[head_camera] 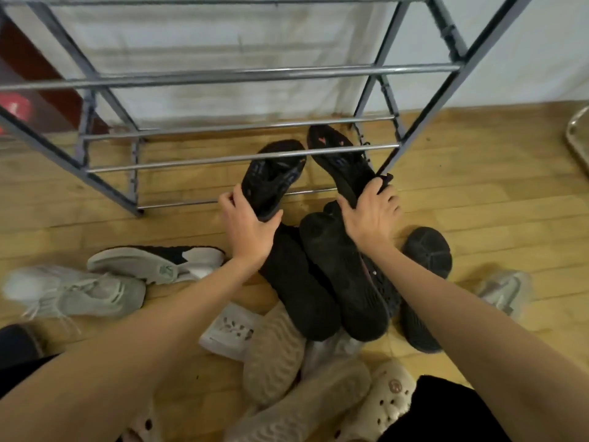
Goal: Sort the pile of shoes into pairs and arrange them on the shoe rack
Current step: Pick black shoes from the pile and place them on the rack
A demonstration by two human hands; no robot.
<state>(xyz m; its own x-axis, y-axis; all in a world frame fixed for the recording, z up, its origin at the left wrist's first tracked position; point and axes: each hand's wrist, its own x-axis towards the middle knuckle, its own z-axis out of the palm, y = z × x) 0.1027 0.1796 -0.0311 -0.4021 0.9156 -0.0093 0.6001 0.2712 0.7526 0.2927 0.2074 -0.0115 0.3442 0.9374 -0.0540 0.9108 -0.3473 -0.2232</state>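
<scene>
A metal shoe rack (223,74) with bare rails stands on the wooden floor ahead of me. My left hand (248,228) grips the heel of a black sneaker (271,173) whose toe reaches under a lower rail. My right hand (369,218) grips the heel of a matching black sneaker (341,157) with pink marks, also pointing into the rack's right end. Just below my hands lie two more black shoes (338,282) side by side, soles up.
Grey-white sneakers (95,291) lie at the left, beige slippers (277,355) and cream clogs (389,400) near me. Another black shoe (427,250) and a pale sneaker (506,291) lie at the right. A metal tray edge (577,138) shows far right.
</scene>
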